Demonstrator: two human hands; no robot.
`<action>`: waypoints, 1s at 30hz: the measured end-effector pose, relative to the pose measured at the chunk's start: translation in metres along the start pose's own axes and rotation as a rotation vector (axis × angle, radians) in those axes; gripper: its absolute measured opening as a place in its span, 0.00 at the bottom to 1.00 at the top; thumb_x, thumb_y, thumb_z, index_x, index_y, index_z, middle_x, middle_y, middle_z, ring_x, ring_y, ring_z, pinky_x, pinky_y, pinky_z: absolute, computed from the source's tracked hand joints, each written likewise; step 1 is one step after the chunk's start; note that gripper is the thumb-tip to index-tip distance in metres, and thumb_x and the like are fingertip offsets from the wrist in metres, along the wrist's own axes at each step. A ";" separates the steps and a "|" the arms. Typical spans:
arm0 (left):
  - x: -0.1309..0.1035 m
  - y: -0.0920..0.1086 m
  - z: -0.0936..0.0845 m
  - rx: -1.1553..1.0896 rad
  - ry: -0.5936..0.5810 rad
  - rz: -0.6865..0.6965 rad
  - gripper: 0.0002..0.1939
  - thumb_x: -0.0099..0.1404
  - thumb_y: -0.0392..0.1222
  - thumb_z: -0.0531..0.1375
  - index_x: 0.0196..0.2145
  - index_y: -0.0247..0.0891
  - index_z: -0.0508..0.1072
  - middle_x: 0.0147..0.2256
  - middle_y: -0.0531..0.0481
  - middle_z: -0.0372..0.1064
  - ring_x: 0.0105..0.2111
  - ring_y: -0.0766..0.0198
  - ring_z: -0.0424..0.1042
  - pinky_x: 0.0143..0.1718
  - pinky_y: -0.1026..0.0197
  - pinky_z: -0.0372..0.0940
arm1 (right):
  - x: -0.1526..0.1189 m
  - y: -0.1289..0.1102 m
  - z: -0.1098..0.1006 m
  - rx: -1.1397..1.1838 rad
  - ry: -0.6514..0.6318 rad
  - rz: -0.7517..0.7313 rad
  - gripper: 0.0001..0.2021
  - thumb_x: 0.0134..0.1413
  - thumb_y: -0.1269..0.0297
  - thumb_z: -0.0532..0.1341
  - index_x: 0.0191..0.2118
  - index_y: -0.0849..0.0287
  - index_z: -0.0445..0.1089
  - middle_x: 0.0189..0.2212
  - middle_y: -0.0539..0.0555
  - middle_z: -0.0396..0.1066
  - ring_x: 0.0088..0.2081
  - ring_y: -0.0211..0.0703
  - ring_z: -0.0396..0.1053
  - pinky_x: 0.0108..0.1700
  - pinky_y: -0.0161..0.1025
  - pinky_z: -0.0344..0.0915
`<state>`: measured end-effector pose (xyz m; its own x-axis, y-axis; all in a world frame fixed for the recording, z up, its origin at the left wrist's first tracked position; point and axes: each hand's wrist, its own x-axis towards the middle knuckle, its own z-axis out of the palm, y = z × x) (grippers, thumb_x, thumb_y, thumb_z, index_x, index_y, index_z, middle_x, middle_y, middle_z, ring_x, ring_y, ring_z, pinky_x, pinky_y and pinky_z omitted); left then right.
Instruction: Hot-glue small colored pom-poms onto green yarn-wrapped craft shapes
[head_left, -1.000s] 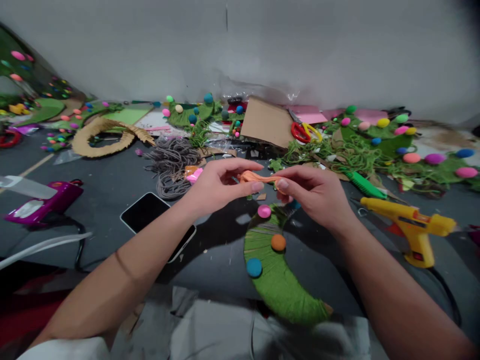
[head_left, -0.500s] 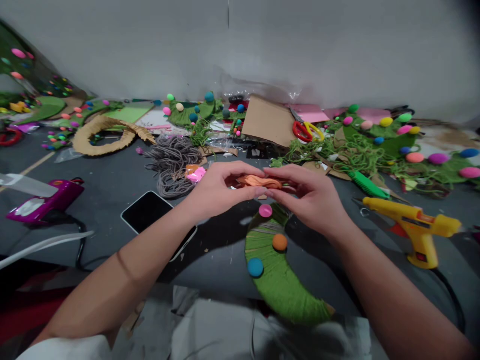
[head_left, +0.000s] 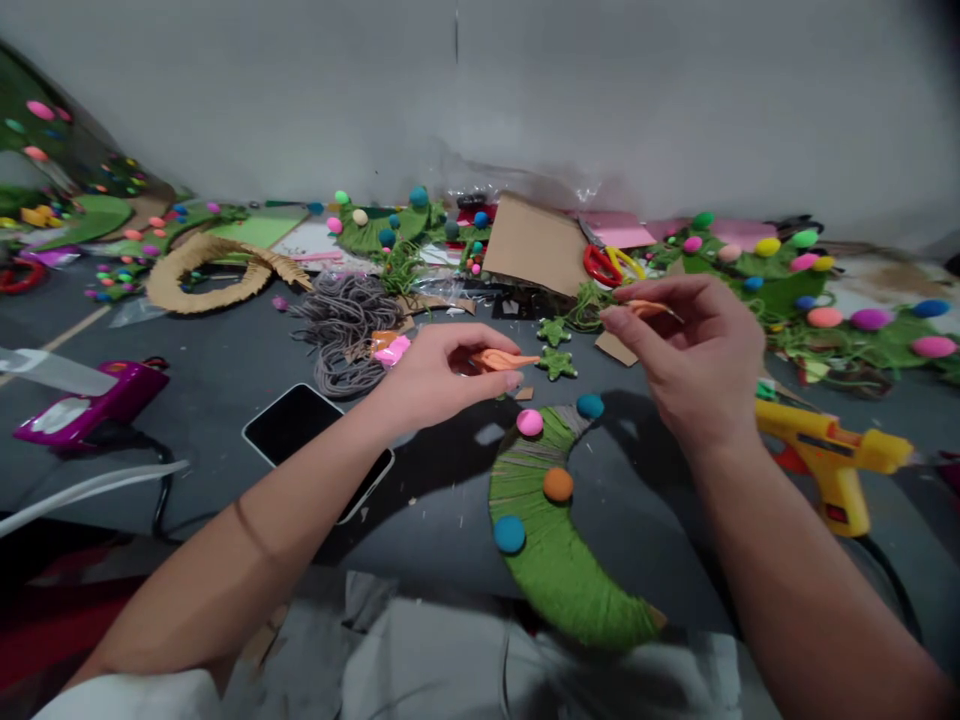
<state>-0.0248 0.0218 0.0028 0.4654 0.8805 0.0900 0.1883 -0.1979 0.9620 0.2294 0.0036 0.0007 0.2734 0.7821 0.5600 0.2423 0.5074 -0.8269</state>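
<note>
In the middle of the head view, my left hand (head_left: 442,375) is closed round a small bundle of orange strands (head_left: 501,358), its tapered end pointing right. To the right and slightly higher, my right hand (head_left: 697,345) pinches another orange piece (head_left: 651,308) between thumb and fingers. Two small green stars with pale tips lie between the hands, the nearer green star (head_left: 556,363) just beyond the orange tip. Below them rests a crescent wrapped in green yarn (head_left: 555,555), with an orange pompom (head_left: 558,485), a pink pompom (head_left: 529,422) and two blue ones on it.
A yellow glue gun (head_left: 840,445) lies at the right, partly behind my right wrist. At left are a phone (head_left: 296,425) and a purple glue gun (head_left: 94,400). Grey yarn (head_left: 345,325), cardboard (head_left: 536,245), scissors (head_left: 604,265) and a tan ring (head_left: 161,275) lie along the back.
My hands were together at the orange bundle. Now my right hand has moved right and up with an orange piece, uncovering the green stars and a blue pompom. My left hand has stayed put.
</note>
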 end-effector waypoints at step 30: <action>0.001 0.000 0.002 -0.076 -0.015 -0.015 0.18 0.73 0.55 0.62 0.43 0.36 0.76 0.32 0.50 0.74 0.25 0.71 0.67 0.27 0.67 0.65 | 0.022 0.073 -0.048 -0.979 -0.417 0.092 0.18 0.56 0.63 0.62 0.49 0.64 0.82 0.44 0.68 0.82 0.46 0.66 0.78 0.52 0.62 0.73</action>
<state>-0.0230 0.0218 0.0026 0.4757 0.8767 0.0718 0.1298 -0.1506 0.9800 0.2984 0.0406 -0.0448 0.0334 0.9588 0.2823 0.9298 0.0738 -0.3605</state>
